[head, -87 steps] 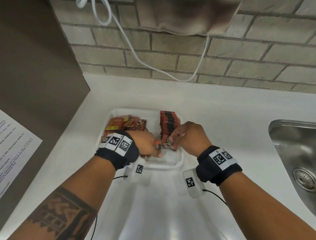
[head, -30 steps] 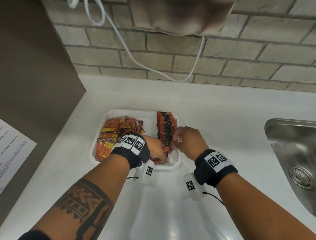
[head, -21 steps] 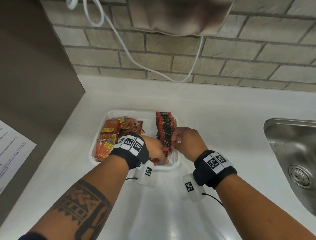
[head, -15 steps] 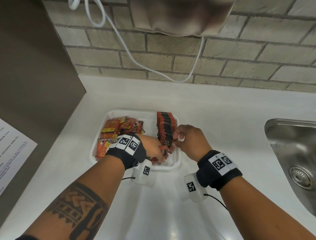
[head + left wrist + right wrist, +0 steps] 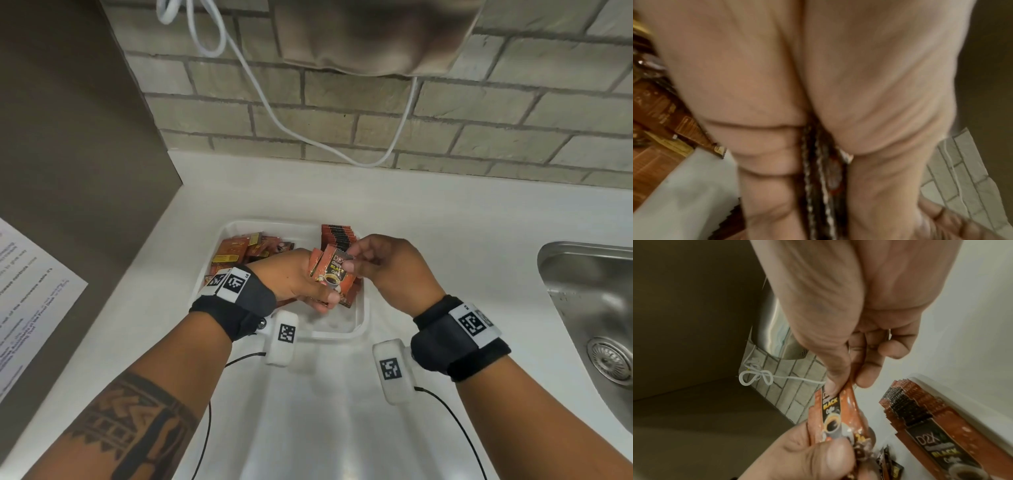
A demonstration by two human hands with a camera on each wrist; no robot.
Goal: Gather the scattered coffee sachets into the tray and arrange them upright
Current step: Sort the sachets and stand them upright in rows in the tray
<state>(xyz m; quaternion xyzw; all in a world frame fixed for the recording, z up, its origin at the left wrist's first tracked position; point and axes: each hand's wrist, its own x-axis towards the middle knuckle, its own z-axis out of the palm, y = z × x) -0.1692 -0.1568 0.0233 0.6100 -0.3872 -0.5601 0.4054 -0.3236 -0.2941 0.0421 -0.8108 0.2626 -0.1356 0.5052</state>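
Held bundle of coffee sachets (image 5: 330,274): orange-brown packets, front one printed "D2X … BLACK Coffee" with a cup picture, raised above the near half of the white tray (image 5: 363,318). How many sachets are in the bundle cannot be counted; the left wrist view is blurred and shows only serrated packet edges (image 5: 818,170) squeezed between thumb and fingers, perhaps three or four.

Left hand (image 5: 294,277) grips the bundle at its lower end, thumb on the front. Right hand (image 5: 387,270) pinches the upper corner of the front sachet (image 5: 830,410) between thumb and forefinger; its other fingers are loosely curled.

Versus half a second ago: both hands were low inside the tray at the near end of the row; now the bundle is lifted clear and the front face is turned toward the head camera.

Upright row of sachets (image 5: 337,234) stands along the tray's right side, its near part hidden behind the bundle and the right hand. Loose pile of sachets (image 5: 239,251) lies flat on the tray's left side, partly covered by the left wrist band.

Tray sits on the white countertop (image 5: 445,222). Steel sink (image 5: 589,308) at right, cut off by the frame edge. White cable (image 5: 274,113) hangs on the brick wall (image 5: 342,102).
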